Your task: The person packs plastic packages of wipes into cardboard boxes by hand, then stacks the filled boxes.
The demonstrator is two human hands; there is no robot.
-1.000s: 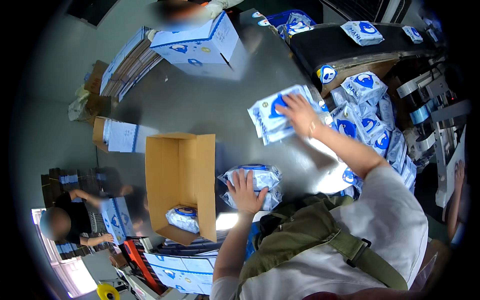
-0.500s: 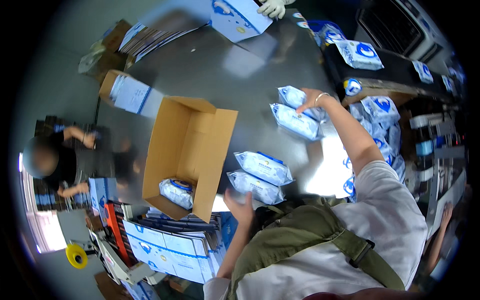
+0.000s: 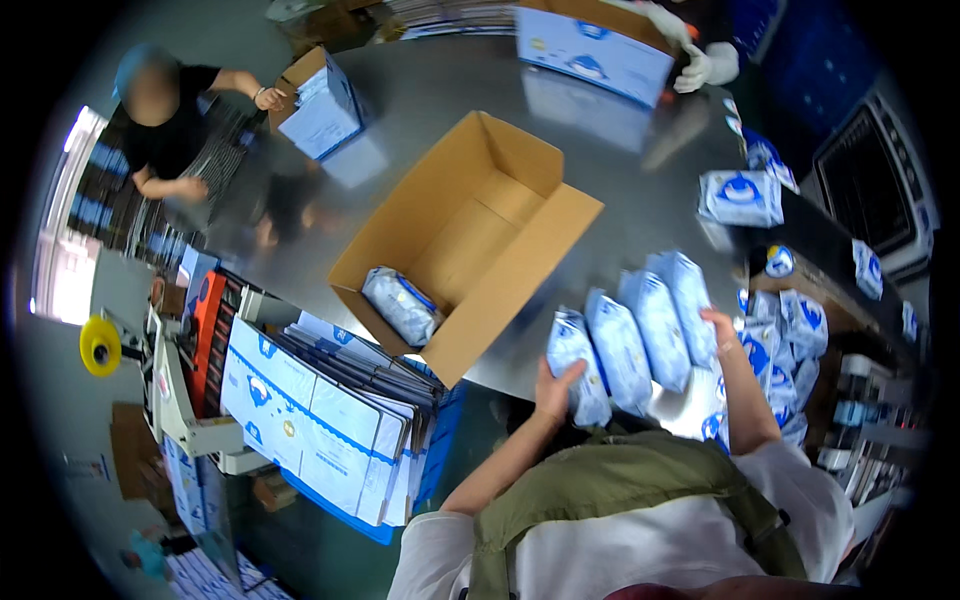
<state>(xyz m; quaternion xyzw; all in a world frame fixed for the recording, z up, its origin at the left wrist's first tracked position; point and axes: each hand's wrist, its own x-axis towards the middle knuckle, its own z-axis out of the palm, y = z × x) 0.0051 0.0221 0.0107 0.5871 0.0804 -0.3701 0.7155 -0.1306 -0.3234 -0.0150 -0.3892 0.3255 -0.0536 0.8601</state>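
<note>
Several white-and-blue soft packs of wipes (image 3: 652,330) stand on edge side by side near my edge of the steel table. My left hand (image 3: 560,388) is pressed round the near end of the leftmost pack (image 3: 573,350), thumb across its face. At the other end of the row, my right hand (image 3: 722,332) grips the rightmost pack (image 3: 684,290), its fingers partly hidden. Left of the row lies an open brown cardboard box (image 3: 520,290), with one wipes pack (image 3: 398,303) in its near left end.
Flat printed cartons (image 3: 315,420) are stacked at the lower left beside an orange-and-white machine (image 3: 205,340). More packs (image 3: 790,330) pile up at right, near a black conveyor (image 3: 815,240). Across the steel table (image 3: 440,90), gloved hands (image 3: 705,68) touch a white-blue carton (image 3: 590,60). Another person (image 3: 165,120) reaches toward a small carton (image 3: 325,110).
My right hand has brought its packs toward me beside the other packs, all now in one row. My left hand has closed on the row's left end. The view has turned.
</note>
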